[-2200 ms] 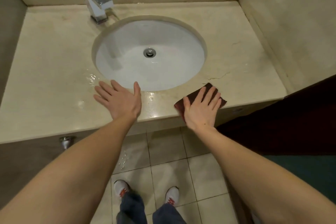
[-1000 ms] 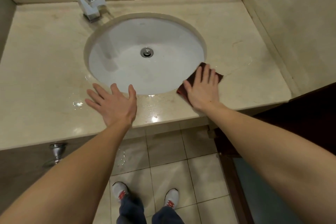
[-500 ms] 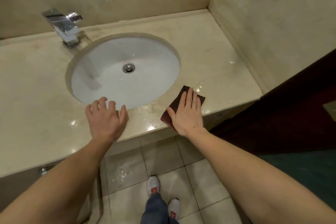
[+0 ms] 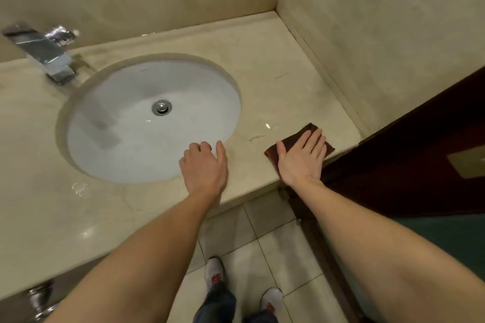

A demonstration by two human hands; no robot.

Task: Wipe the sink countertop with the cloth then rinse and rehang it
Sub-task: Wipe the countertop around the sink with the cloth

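A dark maroon cloth [image 4: 307, 132] lies flat on the beige marble countertop [image 4: 275, 78], near its front right corner. My right hand [image 4: 301, 158] presses flat on the cloth with fingers spread, covering most of it. My left hand [image 4: 204, 168] rests on the counter's front strip, fingers curled over the rim of the white oval sink [image 4: 126, 139], holding nothing. The sink's chrome drain [image 4: 161, 107] shows in the bowl's middle.
A chrome faucet [image 4: 44, 55] stands at the back left. Marble walls close the back and right side. A dark wooden door [image 4: 420, 152] stands right of the counter's end. Water drops [image 4: 80, 189] glint on the front left. Tiled floor and my shoes lie below.
My right hand has slid the cloth rightward along the front strip toward the counter's right corner. My left hand has shifted right and curled at the sink rim. The view has turned right.
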